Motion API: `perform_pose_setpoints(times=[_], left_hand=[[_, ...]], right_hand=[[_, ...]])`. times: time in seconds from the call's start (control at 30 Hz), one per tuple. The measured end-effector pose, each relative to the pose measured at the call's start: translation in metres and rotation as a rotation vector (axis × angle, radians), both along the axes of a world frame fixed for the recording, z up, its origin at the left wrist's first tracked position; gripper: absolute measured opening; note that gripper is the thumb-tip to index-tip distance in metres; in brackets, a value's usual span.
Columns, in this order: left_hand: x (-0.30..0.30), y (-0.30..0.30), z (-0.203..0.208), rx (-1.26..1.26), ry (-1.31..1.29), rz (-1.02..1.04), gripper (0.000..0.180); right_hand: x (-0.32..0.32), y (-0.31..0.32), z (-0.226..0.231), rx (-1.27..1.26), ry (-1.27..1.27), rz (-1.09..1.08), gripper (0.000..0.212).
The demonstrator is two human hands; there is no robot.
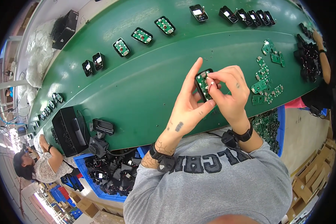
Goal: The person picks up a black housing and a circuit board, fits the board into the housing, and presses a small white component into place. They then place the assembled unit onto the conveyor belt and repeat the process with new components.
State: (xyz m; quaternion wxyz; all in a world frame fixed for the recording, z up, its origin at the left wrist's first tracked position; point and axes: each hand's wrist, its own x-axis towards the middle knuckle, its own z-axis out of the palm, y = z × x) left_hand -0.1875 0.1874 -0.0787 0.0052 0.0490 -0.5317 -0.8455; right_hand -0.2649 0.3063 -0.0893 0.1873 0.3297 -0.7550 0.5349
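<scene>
Just beyond my chest, my left hand (186, 108) cradles a small black plastic housing (196, 83) from its left side and underneath, with the thumb at its near end and the forefinger stretched past it. Inside the housing lies a green circuit board (202, 83) with small white and metal parts. Over the board, my right hand (233, 91) pinches a thin red wire (212, 86) between thumb and forefinger; a small white tip shows beside it. The fingertips hide where the wire meets the board.
Loose green circuit boards (263, 74) lie to the right on the green table (145, 89). Housings with boards (141, 35) line its far side. A black box (69, 130) and an open black case (103, 127) sit left. Blue bins (100, 190) adjoin the near edge. Co-workers flank the table.
</scene>
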Motion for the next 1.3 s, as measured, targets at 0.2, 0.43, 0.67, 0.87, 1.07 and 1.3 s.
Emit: perform_pose_setpoints(times=[0.2, 0.43, 0.67, 0.87, 1.07, 1.3], left_hand=[[0.002, 0.004, 0.006, 0.193, -0.094, -0.013, 0.087], [0.006, -0.001, 0.01, 0.046, -0.096, -0.096, 0.086], [0.003, -0.009, -0.001, 0.029, -0.004, -0.176, 0.085], [0.002, -0.004, 0.002, -0.055, 0.042, -0.159, 0.081], [0.008, 0.001, -0.007, -0.074, 0.025, -0.084, 0.078], [0.006, 0.006, -0.021, 0.129, 0.067, 0.084, 0.063]], right_hand=[[0.004, -0.003, -0.004, -0.022, -0.115, -0.039, 0.031], [-0.018, 0.033, -0.002, -0.194, -1.049, 0.694, 0.043], [-0.016, 0.037, 0.012, 0.103, -0.714, 0.582, 0.05], [-0.007, 0.035, 0.014, 0.071, -0.817, 0.494, 0.053], [-0.004, 0.03, 0.008, -0.008, -0.911, 0.468, 0.05], [-0.009, 0.021, -0.001, -0.131, -0.88, 0.407, 0.051]])
